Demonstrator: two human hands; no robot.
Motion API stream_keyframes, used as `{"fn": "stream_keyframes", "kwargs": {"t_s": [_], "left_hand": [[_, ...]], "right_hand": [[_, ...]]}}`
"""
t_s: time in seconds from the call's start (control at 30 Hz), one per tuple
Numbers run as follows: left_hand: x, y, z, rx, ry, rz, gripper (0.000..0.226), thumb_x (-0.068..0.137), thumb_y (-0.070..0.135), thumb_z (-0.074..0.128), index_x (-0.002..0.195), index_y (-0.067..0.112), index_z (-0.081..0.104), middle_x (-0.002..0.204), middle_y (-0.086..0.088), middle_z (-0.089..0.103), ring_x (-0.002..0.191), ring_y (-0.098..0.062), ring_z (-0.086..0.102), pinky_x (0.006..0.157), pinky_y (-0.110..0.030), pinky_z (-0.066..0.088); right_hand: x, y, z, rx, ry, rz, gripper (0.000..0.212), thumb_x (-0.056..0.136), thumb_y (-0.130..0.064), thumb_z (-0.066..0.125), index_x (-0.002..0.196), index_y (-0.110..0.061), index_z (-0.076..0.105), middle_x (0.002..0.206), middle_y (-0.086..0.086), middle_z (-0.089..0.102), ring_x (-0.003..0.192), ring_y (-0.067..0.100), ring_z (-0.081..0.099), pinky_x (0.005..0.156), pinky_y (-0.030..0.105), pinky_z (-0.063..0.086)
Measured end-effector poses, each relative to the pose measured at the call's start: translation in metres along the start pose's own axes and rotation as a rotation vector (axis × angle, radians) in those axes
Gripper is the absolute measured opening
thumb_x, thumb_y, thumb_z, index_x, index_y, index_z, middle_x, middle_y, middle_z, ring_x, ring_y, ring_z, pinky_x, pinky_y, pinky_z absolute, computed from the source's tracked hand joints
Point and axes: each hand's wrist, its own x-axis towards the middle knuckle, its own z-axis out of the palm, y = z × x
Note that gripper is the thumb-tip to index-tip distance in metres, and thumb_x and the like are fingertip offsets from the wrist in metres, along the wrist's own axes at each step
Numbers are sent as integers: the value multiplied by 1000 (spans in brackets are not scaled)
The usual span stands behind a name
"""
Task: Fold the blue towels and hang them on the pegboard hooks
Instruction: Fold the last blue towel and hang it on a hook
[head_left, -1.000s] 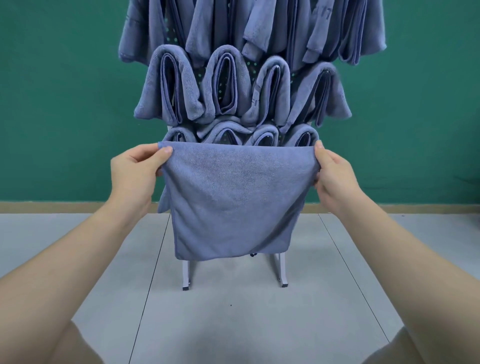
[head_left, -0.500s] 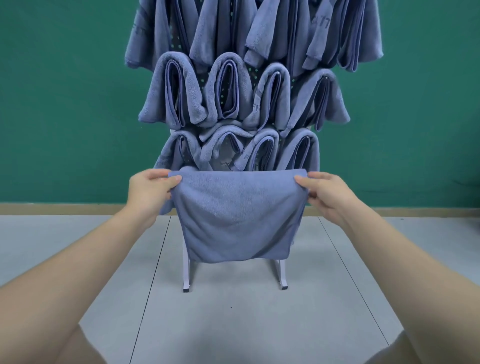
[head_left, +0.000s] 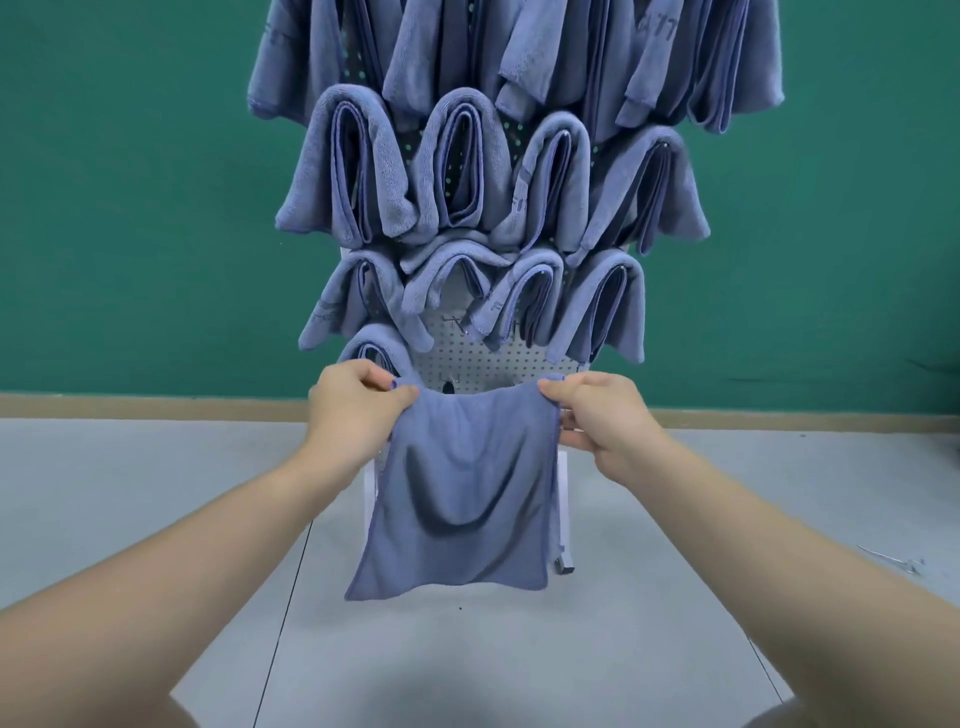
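- Green wall (head_left: 130, 208): fills the background behind everything, with a tan baseboard along its foot where it meets the floor.
- Grey floor (head_left: 493, 665): pale tiles with thin dark seams, running from the baseboard toward the camera.
- Pegboard (head_left: 483, 358): white perforated panel on a white-legged stand, upright against the wall. Nearly all of it is hidden by cloth; bare board shows only in the lower middle.
- Hung towels (head_left: 457, 161): blue, folded, draped over hooks in stacked rows. The top row runs out of the upper edge of view; two fuller rows sit below it; one further towel hangs alone at the board's lower left edge, just behind the left hand. Judged done: most hook positions visible are filled.
- Blue towel (head_left: 457, 499): folded to a small panel, held by its top edge in front of the board's lower middle, hanging free and sagging in soft creases. Not yet on a hook.
- Left hand (head_left: 358, 410): fingers curled, pinching the towel's upper left corner.
- Right hand (head_left: 597, 415): fingers curled, pinching the upper right corner and edge.
- Remaining, as judged: folding of this piece looks complete or nearly so; what is left is draping it over a hook in the bare lower patch. Whether more towels wait outside the view cannot be told.
- Small metallic object (head_left: 893, 561): on the floor at the right edge, too small to identify.
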Motion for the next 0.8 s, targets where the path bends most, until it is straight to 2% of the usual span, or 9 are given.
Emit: {"fn": "stream_keyframes", "kwargs": {"t_s": [0.13, 0.27, 0.33, 0.37, 0.43, 0.53, 0.67, 0.73, 0.8], "left_hand": [[-28, 12, 17, -126, -40, 1, 25, 78, 10, 88, 71, 9, 64, 67, -7, 69, 64, -24, 64, 74, -58, 62], [-46, 17, 32, -213, -84, 4, 14, 82, 6, 85, 79, 5, 71, 76, -14, 74, 69, -22, 67, 79, -56, 62], [-50, 21, 32, -262, -91, -9, 7, 86, 3, 80, 84, 5, 74, 82, -16, 76, 72, -21, 69, 81, -50, 62], [-50, 23, 30, -291, -91, -9, 6, 88, 2, 78, 86, 6, 74, 83, -15, 77, 75, -21, 71, 80, -45, 63], [-47, 25, 27, -312, -73, 32, 9, 90, 3, 77, 88, 11, 76, 81, -7, 78, 78, -17, 75, 78, -38, 65], [-43, 25, 23, -303, -71, 110, 10, 91, 4, 76, 91, 14, 78, 83, 3, 80, 81, -13, 77, 81, -36, 64], [-42, 25, 22, -259, -110, 169, 26, 96, 2, 69, 92, 27, 78, 90, 8, 80, 88, -10, 77, 89, -36, 62], [-41, 25, 21, -245, -114, 193, 32, 98, 1, 65, 94, 31, 77, 100, 7, 80, 95, -11, 76, 94, -37, 60], [-40, 25, 20, -245, -110, 222, 34, 98, 2, 65, 96, 34, 76, 108, 4, 78, 100, -14, 75, 96, -38, 59]], "right_hand": [[-25, -1, 28, -11, -52, -95, 15, 92, -10, 76, 80, -9, 69, 74, 5, 69, 56, 12, 63, 56, 26, 58], [-38, 7, 55, -52, -148, -180, 12, 93, -11, 75, 82, -7, 76, 67, 2, 68, 65, 13, 62, 72, 39, 58], [-37, 5, 59, -109, -135, -232, 14, 94, -13, 75, 80, -11, 77, 67, 3, 71, 65, 13, 62, 72, 36, 55], [-35, 4, 60, -117, -127, -246, 15, 94, -14, 75, 79, -13, 78, 70, 7, 74, 68, 16, 67, 76, 40, 58], [-32, 1, 60, -106, -113, -263, 13, 93, -15, 75, 81, -14, 79, 83, 16, 78, 86, 37, 75, 92, 57, 59], [-31, 1, 65, -95, -106, -293, 11, 94, -12, 73, 86, -14, 80, 86, 17, 78, 96, 47, 72, 93, 62, 56], [-34, -1, 71, -77, -116, -302, 14, 96, -9, 70, 88, -12, 81, 88, 20, 78, 87, 37, 74, 93, 62, 55], [-35, -5, 72, -74, -113, -315, 14, 97, -8, 69, 91, -9, 81, 86, 16, 79, 82, 24, 74, 93, 54, 58], [-36, -9, 72, -56, -113, -332, 14, 98, -7, 67, 94, -7, 81, 86, 12, 79, 81, 20, 76, 92, 48, 60]]}}
